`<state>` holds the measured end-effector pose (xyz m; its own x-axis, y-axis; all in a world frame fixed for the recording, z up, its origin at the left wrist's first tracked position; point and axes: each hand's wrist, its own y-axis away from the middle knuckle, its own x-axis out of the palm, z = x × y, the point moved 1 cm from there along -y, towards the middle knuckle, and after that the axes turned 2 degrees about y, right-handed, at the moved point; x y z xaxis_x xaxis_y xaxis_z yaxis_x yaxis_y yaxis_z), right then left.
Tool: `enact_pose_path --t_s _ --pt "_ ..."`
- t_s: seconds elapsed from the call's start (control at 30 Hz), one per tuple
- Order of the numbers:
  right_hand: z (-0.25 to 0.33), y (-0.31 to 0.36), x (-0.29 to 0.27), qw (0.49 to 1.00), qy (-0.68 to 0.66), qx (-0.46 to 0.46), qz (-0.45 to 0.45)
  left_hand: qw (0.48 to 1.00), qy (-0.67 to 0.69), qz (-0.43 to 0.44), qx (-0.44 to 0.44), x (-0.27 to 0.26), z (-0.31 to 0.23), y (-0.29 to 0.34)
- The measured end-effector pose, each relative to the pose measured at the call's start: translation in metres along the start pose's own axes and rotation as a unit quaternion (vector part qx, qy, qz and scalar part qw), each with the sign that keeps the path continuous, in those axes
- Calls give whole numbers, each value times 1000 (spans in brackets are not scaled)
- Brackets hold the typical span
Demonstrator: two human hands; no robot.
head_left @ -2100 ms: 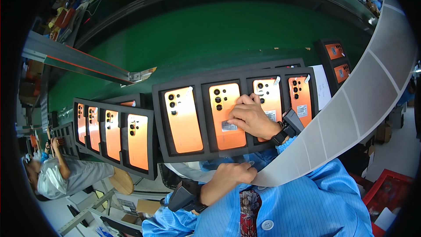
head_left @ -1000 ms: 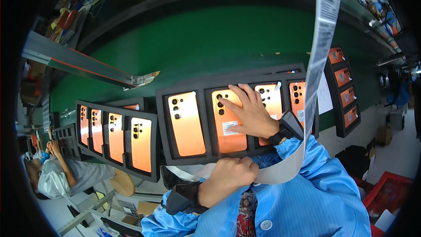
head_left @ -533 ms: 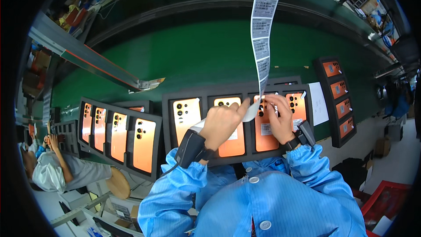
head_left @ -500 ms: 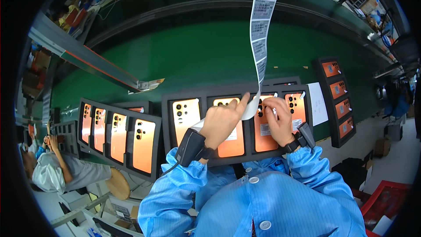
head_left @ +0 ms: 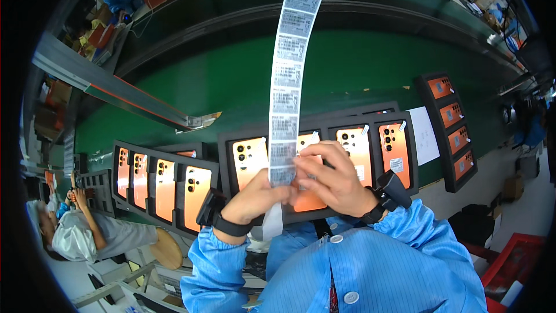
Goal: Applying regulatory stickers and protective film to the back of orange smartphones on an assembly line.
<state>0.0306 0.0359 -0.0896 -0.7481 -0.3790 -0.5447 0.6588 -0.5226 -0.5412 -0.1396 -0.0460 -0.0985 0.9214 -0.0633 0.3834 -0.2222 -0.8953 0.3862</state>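
My left hand is closed on the lower end of a long strip of printed white labels, which runs up past the top of the view. A bare white tail of the strip hangs below that hand. My right hand has its curled fingertips at the strip's right edge, pinching it near the lowest labels; the tips are slightly blurred. Beneath both hands lies a black foam tray with orange phones, camera side up. The right-hand phone bears a small white label. My hands partly cover the phone in the middle.
Another black tray of orange phones lies to the left, and one more stands at the right. A white paper sheet is beside the middle tray. A metal rail crosses the green table. A co-worker sits far left.
The label strip has swung left and now hangs flat, face toward me. My left hand has moved down and left along with it; my right hand has shifted left from the phone to the strip.
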Motion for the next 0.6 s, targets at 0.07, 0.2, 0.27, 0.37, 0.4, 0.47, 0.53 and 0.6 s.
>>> enact_pose_path --t_s 0.07,0.2,0.27,0.37,0.4,0.47,0.53,0.6 --pt "4 -4 9 1000 -1 3 6 997 8 63 39 2 6 8" --pt "6 -4 17 1000 -2 11 25 999 -28 -21 30 4 12 20" --pt "9 -6 17 999 -9 0 35 996 -75 -43 17 0 16 23" --pt "9 -4 19 998 -20 -3 52 997 -51 -52 22 0 16 23" --pt "9 -3 20 998 -26 3 61 997 -51 -51 22 -1 16 23" --pt "5 -1 21 998 -34 2 55 998 -62 -16 -9 -2 16 21" --pt "4 -1 21 998 -45 -2 51 996 86 -18 24 2 25 19" --pt "6 -3 21 998 -27 -21 49 971 232 -20 58 8 27 16"
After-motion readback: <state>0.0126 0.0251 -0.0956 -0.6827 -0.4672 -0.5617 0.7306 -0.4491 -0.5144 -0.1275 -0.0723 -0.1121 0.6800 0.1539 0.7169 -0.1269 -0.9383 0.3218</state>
